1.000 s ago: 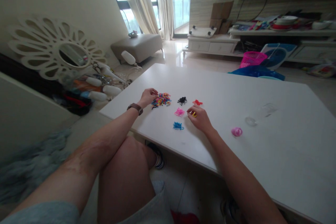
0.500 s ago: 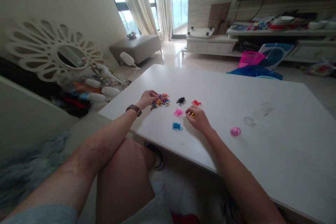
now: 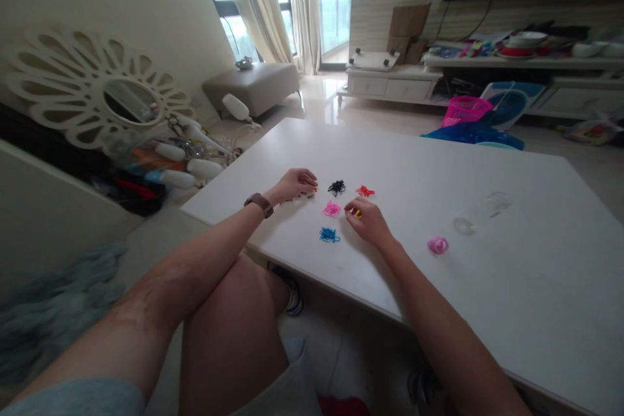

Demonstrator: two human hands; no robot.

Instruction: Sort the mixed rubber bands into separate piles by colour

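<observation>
My left hand (image 3: 297,184), with a brown watch at its wrist, reaches over the mixed-colour heap of small rubber bands (image 3: 311,194) and covers most of it. Its fingers are bent together at the heap's right edge, with a bit of yellow at the tips; what they grip is too small to make out. My right hand (image 3: 368,221) rests on the table, closed on some yellow rubber bands (image 3: 357,213). Sorted piles lie between and beyond the hands: black bands (image 3: 336,188), red bands (image 3: 364,191), pink bands (image 3: 332,209) and blue bands (image 3: 329,234).
On the white table (image 3: 390,162), a pink lid-like piece (image 3: 437,246) stands right of my right hand. Beyond it lie a clear round piece (image 3: 463,226) and a clear container (image 3: 497,201). A lamp with white shades (image 3: 178,178) stands past the left edge.
My left hand has moved right across the mixed heap, from its left side to its right edge, and now hides most of it. My right hand has stayed in place.
</observation>
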